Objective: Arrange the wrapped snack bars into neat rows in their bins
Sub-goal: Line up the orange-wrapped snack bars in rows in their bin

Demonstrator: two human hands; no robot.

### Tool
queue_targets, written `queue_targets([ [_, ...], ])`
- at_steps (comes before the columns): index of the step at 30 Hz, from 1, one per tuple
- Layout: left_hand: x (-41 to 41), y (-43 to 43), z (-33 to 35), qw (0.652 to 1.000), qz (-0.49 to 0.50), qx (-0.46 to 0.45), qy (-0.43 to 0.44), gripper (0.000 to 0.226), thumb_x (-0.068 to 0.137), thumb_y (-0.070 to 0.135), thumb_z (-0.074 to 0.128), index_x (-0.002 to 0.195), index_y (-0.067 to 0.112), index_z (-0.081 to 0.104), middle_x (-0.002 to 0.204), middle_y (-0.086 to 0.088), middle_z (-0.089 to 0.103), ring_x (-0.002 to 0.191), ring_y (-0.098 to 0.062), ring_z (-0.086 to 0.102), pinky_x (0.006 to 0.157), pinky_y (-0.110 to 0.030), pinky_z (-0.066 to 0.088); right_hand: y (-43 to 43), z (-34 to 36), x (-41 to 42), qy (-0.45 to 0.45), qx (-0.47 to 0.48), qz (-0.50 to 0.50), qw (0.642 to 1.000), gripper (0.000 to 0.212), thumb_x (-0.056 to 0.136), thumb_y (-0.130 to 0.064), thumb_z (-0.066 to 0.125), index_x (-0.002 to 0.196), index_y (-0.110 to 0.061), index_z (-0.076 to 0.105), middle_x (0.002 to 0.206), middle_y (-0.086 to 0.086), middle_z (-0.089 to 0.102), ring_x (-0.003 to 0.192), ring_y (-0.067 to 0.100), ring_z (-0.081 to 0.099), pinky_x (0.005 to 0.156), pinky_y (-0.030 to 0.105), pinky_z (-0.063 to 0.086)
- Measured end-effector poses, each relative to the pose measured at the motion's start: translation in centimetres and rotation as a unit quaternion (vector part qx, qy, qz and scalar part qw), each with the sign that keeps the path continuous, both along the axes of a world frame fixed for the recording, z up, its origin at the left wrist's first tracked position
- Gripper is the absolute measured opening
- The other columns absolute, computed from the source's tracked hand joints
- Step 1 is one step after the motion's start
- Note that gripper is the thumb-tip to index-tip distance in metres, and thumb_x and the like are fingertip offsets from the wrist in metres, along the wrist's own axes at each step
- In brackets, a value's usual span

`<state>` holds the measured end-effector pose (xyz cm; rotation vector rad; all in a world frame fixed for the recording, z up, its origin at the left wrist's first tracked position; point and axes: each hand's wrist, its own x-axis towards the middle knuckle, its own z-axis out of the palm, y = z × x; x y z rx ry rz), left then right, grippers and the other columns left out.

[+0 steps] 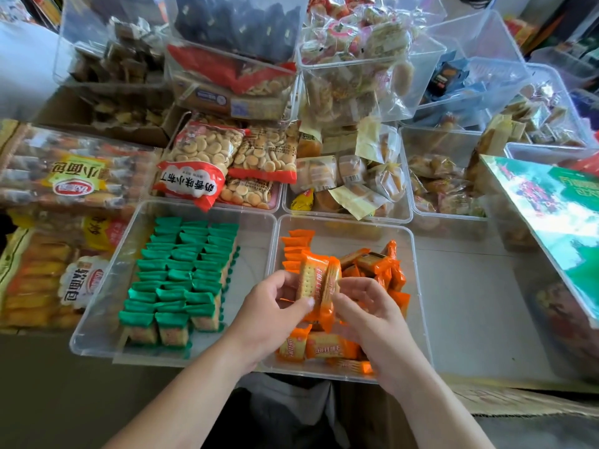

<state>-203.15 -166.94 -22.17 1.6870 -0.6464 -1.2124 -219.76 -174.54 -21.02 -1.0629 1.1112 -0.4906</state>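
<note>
Right over the near right bin on the desk, both hands are together on a small stack of orange-wrapped bars, held upright on edge. The left hand curls round the stack from its side, thumb across the front wrapper. The right hand grips the other side, fingers bent.

Beneath them more orange ones lie in the bin: a loose jumble towards the far right, a few flat packs at the near edge, and a short tidy row along the far left wall.

Just beside it, the left bin has green-wrapped bars standing in neat rows. Behind both bins sit a bag of small round biscuits and a clear tub of wrapped pastries.
</note>
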Motion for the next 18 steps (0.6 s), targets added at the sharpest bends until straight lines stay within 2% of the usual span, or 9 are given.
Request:
queue_targets([
  [2,0.0,0.2,-0.1,1.000,-0.023,-0.004,-0.003,0.022,0.093,0.013,0.076,0.108,0.031,0.074,0.098,0.004,0.078,0.093,-0.014,0.075,0.084,-0.039,0.065,0.0,-0.2,0.0,-0.005,0.022,-0.003,1.000,0.008,0.095,-0.030,0.073,0.101,-0.035,0.072,0.110,-0.003,0.076,0.104,0.022,0.074,0.089,0.051,0.062],
  [4,0.0,0.4,-0.1,0.999,-0.049,-0.004,-0.022,0.030,0.091,0.011,0.076,0.111,0.033,0.072,0.099,0.009,0.077,0.094,-0.010,0.074,0.085,-0.031,0.062,0.0,-0.5,-0.2,0.012,0.009,-0.010,1.000,0.015,0.094,-0.024,0.074,0.101,-0.037,0.071,0.111,-0.004,0.076,0.102,0.021,0.075,0.088,0.053,0.062],
  [5,0.1,0.4,-0.1,0.998,-0.054,-0.002,-0.037,0.034,0.090,0.008,0.075,0.111,0.034,0.071,0.099,0.011,0.077,0.094,-0.007,0.073,0.084,-0.026,0.060,-0.1,-0.6,-0.4,0.019,0.004,-0.019,1.000,0.025,0.090,-0.023,0.078,0.106,-0.039,0.068,0.115,-0.006,0.075,0.103,0.019,0.074,0.087,0.053,0.063],
  [7,0.6,0.5,-0.1,0.997,-0.040,0.006,-0.064,0.038,0.087,0.004,0.074,0.110,0.034,0.071,0.099,0.014,0.077,0.094,-0.005,0.072,0.081,-0.021,0.058,-0.6,-0.7,-1.0,0.015,0.013,-0.040,0.999,0.059,0.079,-0.020,0.088,0.124,-0.043,0.057,0.124,-0.008,0.067,0.104,0.017,0.073,0.080,0.046,0.065],
  [9,1.3,0.6,-0.2,0.997,-0.024,0.011,-0.072,0.040,0.086,0.003,0.073,0.110,0.035,0.073,0.100,0.014,0.077,0.096,-0.006,0.072,0.083,-0.024,0.060,-1.1,-0.6,-1.4,0.024,0.014,-0.031,0.999,0.083,0.073,-0.016,0.093,0.138,-0.042,0.048,0.124,-0.008,0.065,0.104,0.015,0.072,0.073,0.038,0.065],
  [13,2.7,0.6,0.3,0.994,-0.055,0.012,-0.098,0.043,0.090,0.010,0.073,0.117,0.043,0.073,0.106,0.019,0.075,0.102,-0.004,0.071,0.086,-0.027,0.062,-1.2,-0.6,-1.9,0.079,-0.069,0.023,0.994,0.087,0.075,-0.012,0.092,0.143,-0.041,0.046,0.124,-0.011,0.062,0.098,0.008,0.072,0.073,0.030,0.065],
  [18,4.0,0.5,0.8,0.979,-0.132,0.024,-0.154,0.043,0.091,0.026,0.071,0.124,0.053,0.066,0.117,0.021,0.070,0.104,-0.004,0.069,0.089,-0.032,0.062,-1.8,-1.0,-2.0,0.121,-0.137,0.081,0.980,0.103,0.077,-0.015,0.091,0.155,-0.047,0.031,0.139,-0.014,0.041,0.122,0.006,0.058,0.082,0.026,0.063],
])
